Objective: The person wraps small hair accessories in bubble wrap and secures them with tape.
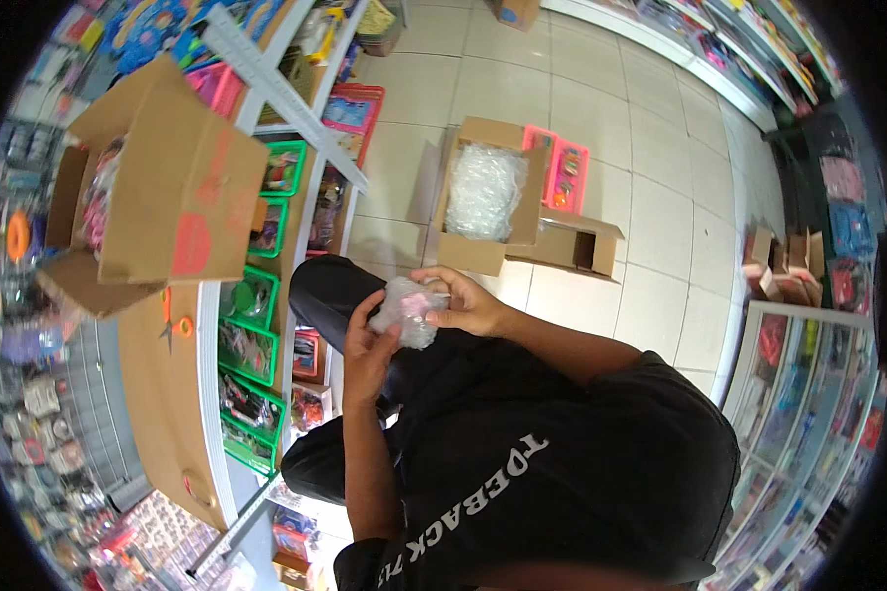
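Observation:
Above my lap, both hands hold a small pink item (pixel 415 304) partly wrapped in clear bubble wrap (pixel 414 336). My left hand (pixel 369 351) grips the wrap from the left side, thumb on its lower edge. From the right, my right hand (pixel 466 299) pinches the bundle between thumb and fingers. What the pink item is cannot be made out through the plastic. Beyond my hands, an open cardboard box (pixel 473 255) with a large bundle of bubble wrap (pixel 486 192) in it stands on the tiled floor.
A second cardboard box (pixel 562 247) and pink plastic trays (pixel 573 177) sit beside the first box. At left, a large open carton (pixel 185 185) and orange-handled scissors (pixel 168 318) rest on a wooden shelf (pixel 170 414). Green baskets (pixel 250 354) line the lower shelf; a glass showcase (pixel 791 414) stands right.

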Tool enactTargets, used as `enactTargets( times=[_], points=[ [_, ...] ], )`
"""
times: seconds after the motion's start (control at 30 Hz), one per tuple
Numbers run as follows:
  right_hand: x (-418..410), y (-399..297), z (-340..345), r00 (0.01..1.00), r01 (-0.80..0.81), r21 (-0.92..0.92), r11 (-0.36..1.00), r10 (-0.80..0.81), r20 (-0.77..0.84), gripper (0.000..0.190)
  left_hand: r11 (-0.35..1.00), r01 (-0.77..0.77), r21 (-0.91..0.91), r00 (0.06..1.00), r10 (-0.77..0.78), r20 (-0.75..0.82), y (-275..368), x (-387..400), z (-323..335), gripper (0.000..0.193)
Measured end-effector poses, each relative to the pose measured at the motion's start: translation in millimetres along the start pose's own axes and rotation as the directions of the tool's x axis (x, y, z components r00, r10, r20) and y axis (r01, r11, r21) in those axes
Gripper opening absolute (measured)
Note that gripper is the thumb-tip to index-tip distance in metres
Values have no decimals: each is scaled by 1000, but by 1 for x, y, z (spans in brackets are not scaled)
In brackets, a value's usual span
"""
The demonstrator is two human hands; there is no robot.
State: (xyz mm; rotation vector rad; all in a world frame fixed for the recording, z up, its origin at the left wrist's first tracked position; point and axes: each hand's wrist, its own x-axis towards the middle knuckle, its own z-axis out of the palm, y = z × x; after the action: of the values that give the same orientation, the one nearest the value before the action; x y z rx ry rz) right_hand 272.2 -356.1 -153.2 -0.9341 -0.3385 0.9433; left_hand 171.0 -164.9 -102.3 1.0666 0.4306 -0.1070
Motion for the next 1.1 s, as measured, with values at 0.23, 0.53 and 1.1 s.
enactTargets(
  times=[0.23, 0.53, 1.1],
  points=[
    [-51, 46, -117, 769, 78, 22, 997, -47, -638, 54, 919, -79, 387, 990, 26, 139, -46, 58, 22, 79],
    [-112, 132, -301, 82, -112, 41, 993, 50, -995, 46, 973, 228, -41, 968, -221, 120, -38, 70, 17, 49],
    [-82, 155, -367, -228, -653, 75, 754, -102, -968, 63, 942, 329, -60, 942, -324, 88, -31, 77, 19, 48]
  ],
)
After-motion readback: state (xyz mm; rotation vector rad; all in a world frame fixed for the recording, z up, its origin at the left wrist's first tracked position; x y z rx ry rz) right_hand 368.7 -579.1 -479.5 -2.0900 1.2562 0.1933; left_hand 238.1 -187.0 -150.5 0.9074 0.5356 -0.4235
